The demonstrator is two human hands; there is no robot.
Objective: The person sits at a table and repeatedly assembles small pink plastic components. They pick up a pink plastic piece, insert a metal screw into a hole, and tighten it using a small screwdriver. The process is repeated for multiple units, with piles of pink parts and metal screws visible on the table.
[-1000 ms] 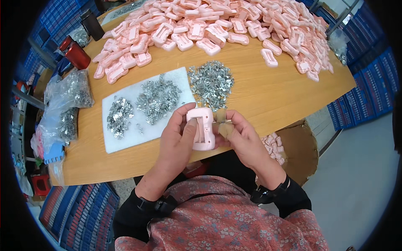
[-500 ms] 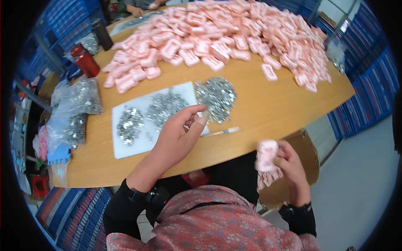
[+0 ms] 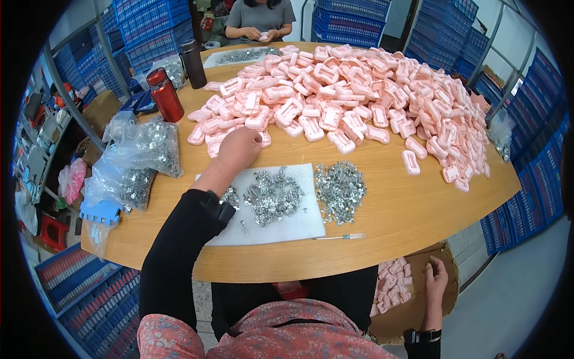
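At the near left edge of a large heap of pink plastic cases (image 3: pixel 332 113), my left hand (image 3: pixel 238 149) reaches down onto several of them. Its fingers are curled down and mostly hidden behind the back of the hand, so I cannot tell whether a case is gripped. My right hand (image 3: pixel 437 276) hangs over a cardboard box (image 3: pixel 439 305) below the table's right front edge. It is open and holds nothing, fingers apart. Inside the box lie several pink cases (image 3: pixel 393 287). Under my left forearm, a white foam sheet (image 3: pixel 269 234) carries small shiny metal parts (image 3: pixel 274 196).
Another pile of metal parts (image 3: pixel 339 191) lies beside the sheet, with a thin pen-like tool (image 3: pixel 341 237) in front. Left are clear bags of parts (image 3: pixel 152 149), a red flask (image 3: pixel 165 96) and a dark bottle (image 3: pixel 193 64). A co-worker (image 3: pixel 261 24) sits across the table.
My right hand has let go of a pink case, and it has moved lower over the box. My left hand has gone forward from above the metal parts to the heap. The view has tilted up.
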